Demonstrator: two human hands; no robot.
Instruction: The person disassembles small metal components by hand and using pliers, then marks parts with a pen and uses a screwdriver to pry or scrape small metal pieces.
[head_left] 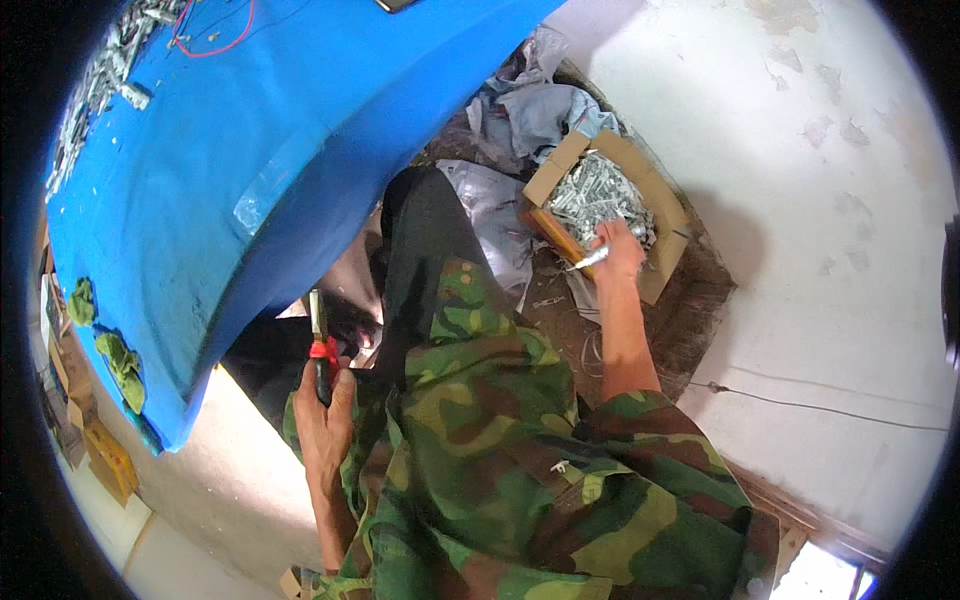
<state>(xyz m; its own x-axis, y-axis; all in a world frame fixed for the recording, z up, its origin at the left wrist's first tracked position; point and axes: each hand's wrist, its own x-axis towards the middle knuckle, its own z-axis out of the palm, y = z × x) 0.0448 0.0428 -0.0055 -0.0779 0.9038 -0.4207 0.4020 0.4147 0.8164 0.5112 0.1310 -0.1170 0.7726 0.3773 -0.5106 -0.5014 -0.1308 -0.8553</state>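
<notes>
Fingers of the left hand [325, 425] are wrapped round the red-and-black handle of a hand tool [324, 350], its metal end pointing up and away from the wearer; from where I stand I can't tell what sort of tool it is. That hand is just beyond the near edge of the table [210, 150], apart from its hanging blue cover. Over on the other side, the right hand [622, 258] has its fingers pinched on a small pale piece [592, 260] — thin, with a tip pointing out to the left. It is held by the near corner of an open cardboard box [668, 215], and the hand partly covers that corner. Silvery-white pieces [592, 195] lie heaped inside the box, loose and jumbled between its flaps.

The box sits close to a white wall [850, 150] with peeling patches. Clear plastic [490, 215] lies crumpled just beside the box's left edge, and a blue-grey cloth [545, 115] is bunched past its far corner. On the table, more greyish pieces [100, 85] are piled at the far left corner, a red wire [246, 36] loops near the far edge, and crumpled green cloths [122, 370] lie along the left edge. Both arms come out of a camouflage jacket [480, 380] — sleeves pushed up, forearms bare.
</notes>
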